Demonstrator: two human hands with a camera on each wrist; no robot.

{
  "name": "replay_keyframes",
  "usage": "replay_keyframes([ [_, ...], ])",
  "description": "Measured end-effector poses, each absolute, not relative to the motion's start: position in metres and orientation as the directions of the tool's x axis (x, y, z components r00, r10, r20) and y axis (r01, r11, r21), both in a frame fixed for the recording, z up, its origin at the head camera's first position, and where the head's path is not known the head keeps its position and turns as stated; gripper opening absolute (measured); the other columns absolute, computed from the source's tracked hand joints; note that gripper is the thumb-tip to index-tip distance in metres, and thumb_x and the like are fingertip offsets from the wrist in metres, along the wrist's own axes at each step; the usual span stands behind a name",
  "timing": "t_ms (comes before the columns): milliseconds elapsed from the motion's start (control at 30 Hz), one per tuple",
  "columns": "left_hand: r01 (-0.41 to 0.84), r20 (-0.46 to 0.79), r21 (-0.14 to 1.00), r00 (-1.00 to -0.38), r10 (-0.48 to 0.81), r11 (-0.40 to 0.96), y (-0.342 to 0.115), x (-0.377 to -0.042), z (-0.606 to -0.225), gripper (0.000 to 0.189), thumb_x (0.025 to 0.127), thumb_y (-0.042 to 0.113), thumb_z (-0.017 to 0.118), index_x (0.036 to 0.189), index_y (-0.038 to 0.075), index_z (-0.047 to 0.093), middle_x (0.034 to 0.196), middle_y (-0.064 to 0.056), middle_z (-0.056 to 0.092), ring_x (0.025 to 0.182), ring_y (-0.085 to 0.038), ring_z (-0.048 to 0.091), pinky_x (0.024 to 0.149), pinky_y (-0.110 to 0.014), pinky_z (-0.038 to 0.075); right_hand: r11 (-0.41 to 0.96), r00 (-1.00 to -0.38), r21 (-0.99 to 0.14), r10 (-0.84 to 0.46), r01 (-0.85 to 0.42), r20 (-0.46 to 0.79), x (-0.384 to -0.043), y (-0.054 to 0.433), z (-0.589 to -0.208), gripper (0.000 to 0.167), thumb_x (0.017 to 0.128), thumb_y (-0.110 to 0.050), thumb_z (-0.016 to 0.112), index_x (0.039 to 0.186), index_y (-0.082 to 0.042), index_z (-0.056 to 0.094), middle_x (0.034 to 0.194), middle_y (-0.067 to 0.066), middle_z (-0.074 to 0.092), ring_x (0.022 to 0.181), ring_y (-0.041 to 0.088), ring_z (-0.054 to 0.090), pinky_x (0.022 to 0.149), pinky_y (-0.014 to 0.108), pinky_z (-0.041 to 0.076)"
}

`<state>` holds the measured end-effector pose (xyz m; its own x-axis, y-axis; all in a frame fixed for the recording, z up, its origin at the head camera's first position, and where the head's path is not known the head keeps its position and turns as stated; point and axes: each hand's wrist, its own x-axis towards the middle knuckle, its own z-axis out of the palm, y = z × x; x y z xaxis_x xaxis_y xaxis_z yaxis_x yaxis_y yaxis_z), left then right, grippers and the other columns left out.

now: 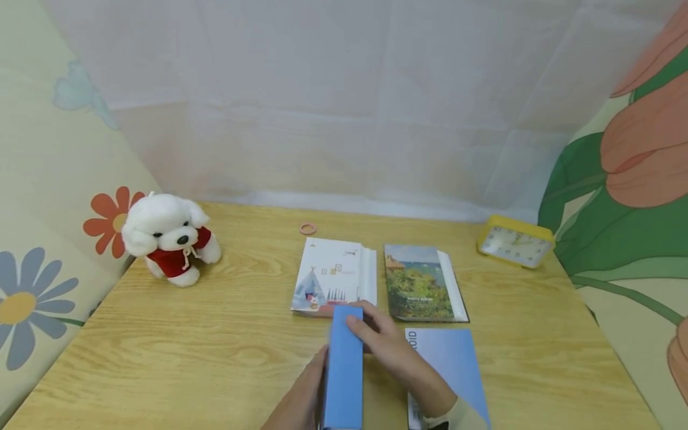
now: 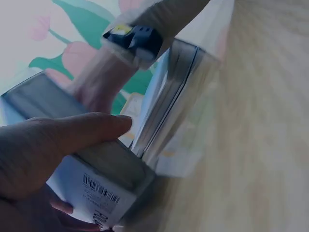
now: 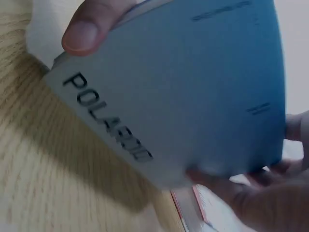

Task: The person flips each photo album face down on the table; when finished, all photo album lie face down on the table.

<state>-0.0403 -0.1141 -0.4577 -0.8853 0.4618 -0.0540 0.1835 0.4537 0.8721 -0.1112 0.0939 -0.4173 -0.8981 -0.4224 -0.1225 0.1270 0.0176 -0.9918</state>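
A thick blue photo album (image 1: 346,370) stands on edge at the table's front, its blue spine facing up in the head view. My left hand (image 1: 303,388) grips its left side, partly hidden by it. The right hand (image 1: 384,340) holds its far end, thumb on the spine. In the left wrist view, the left thumb (image 2: 91,133) lies across the page edges, above a barcode (image 2: 100,188). The right wrist view shows the album's cover (image 3: 193,96), lettered POLAROID. Under the right forearm lies a second blue album (image 1: 451,364).
Behind the hands lie an album with a tent drawing (image 1: 328,275) and one with a garden picture (image 1: 416,280). A pink ring (image 1: 308,229) lies farther back. A white plush dog (image 1: 172,239) sits left; a yellow clock (image 1: 516,242) stands right.
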Motion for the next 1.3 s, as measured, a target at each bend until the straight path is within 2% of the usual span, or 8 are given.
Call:
replay_keyframes([
  [133,0.142,-0.108,0.856,-0.891,0.441,0.496,-0.118,-0.041,-0.454,0.135,0.063,0.050,0.092,0.156,-0.005,0.011,0.155,-0.036,0.016,0.135,-0.049,0.033,0.101,-0.063,0.038,0.048,-0.903,-0.991,-0.407,0.126,-0.135,-0.110,0.100,-0.415,0.042,0.106,-0.019,0.047,0.144,0.000,0.048,0.142,0.022,0.049,0.121,0.035,0.056,0.094,0.044,0.052],
  [267,0.167,-0.090,0.812,-0.911,0.402,0.560,-0.120,-0.041,-0.457,0.131,0.059,0.047,0.095,0.153,-0.009,0.023,0.155,-0.038,0.014,0.134,-0.053,0.033,0.098,-0.060,0.044,0.229,-0.916,-0.972,-0.374,0.061,-0.146,-0.108,0.102,-0.420,0.055,0.105,-0.029,0.052,0.149,0.001,0.040,0.149,0.024,0.041,0.132,0.040,0.046,0.102,0.048,0.045],
  [533,0.194,-0.076,0.755,-0.923,0.377,0.626,-0.125,-0.035,-0.464,0.122,0.057,0.047,0.095,0.146,-0.011,0.037,0.155,-0.035,0.020,0.129,-0.049,0.042,0.093,-0.053,0.050,0.603,-0.943,-0.794,-0.305,-0.084,-0.132,-0.104,0.100,-0.434,0.069,0.091,-0.042,0.070,0.145,-0.003,0.049,0.129,0.016,0.062,0.115,0.032,0.060,0.092,0.050,0.050],
  [700,0.245,-0.046,0.733,-0.913,0.406,0.635,-0.128,-0.035,-0.466,0.120,0.059,0.051,0.093,0.146,-0.010,0.039,0.155,-0.036,0.020,0.130,-0.049,0.042,0.094,-0.053,0.049,0.668,-0.958,-0.740,-0.256,-0.080,-0.128,-0.103,0.100,-0.433,0.073,0.086,-0.044,0.075,0.140,0.000,0.054,0.131,0.020,0.061,0.123,0.039,0.055,0.100,0.056,0.045],
  [900,0.500,0.021,0.597,-0.791,0.611,0.627,-0.136,-0.045,-0.434,0.104,0.074,0.045,0.086,0.151,-0.003,0.035,0.153,-0.037,0.024,0.135,-0.054,0.031,0.097,-0.065,0.041,0.668,-0.947,-0.739,-0.287,-0.090,-0.145,-0.105,0.108,-0.421,0.071,0.092,-0.046,0.067,0.142,0.003,0.051,0.133,0.020,0.059,0.119,0.038,0.057,0.095,0.057,0.048],
  [1033,0.696,0.171,0.467,-0.676,0.717,0.545,-0.125,-0.066,-0.386,0.096,0.080,0.038,0.084,0.154,0.004,0.033,0.158,-0.024,0.025,0.140,-0.042,0.033,0.101,-0.057,0.043,0.663,-0.963,-0.744,-0.248,-0.088,-0.107,-0.114,0.125,-0.399,0.067,0.096,-0.049,0.061,0.142,-0.001,0.052,0.134,0.020,0.059,0.115,0.036,0.060,0.091,0.055,0.050],
  [1133,0.768,0.216,0.373,-0.617,0.757,0.520,-0.101,-0.097,-0.360,0.093,0.083,0.032,0.081,0.155,0.003,0.029,0.159,-0.022,0.024,0.142,-0.037,0.033,0.109,-0.050,0.037,0.686,-0.981,-0.720,-0.188,-0.105,-0.036,-0.129,0.145,-0.383,0.063,0.097,-0.050,0.058,0.144,-0.008,0.052,0.132,0.019,0.061,0.114,0.036,0.061,0.089,0.055,0.052],
  [1300,0.687,-0.014,0.384,-0.663,0.748,0.617,-0.063,-0.153,-0.340,0.097,0.089,0.038,0.074,0.158,0.001,0.017,0.160,-0.028,0.014,0.146,-0.041,0.020,0.116,-0.053,0.024,0.736,-0.990,-0.664,-0.130,-0.134,0.056,-0.170,0.178,-0.370,0.060,0.100,-0.044,0.057,0.147,-0.007,0.048,0.139,0.026,0.053,0.120,0.043,0.055,0.093,0.060,0.048],
])
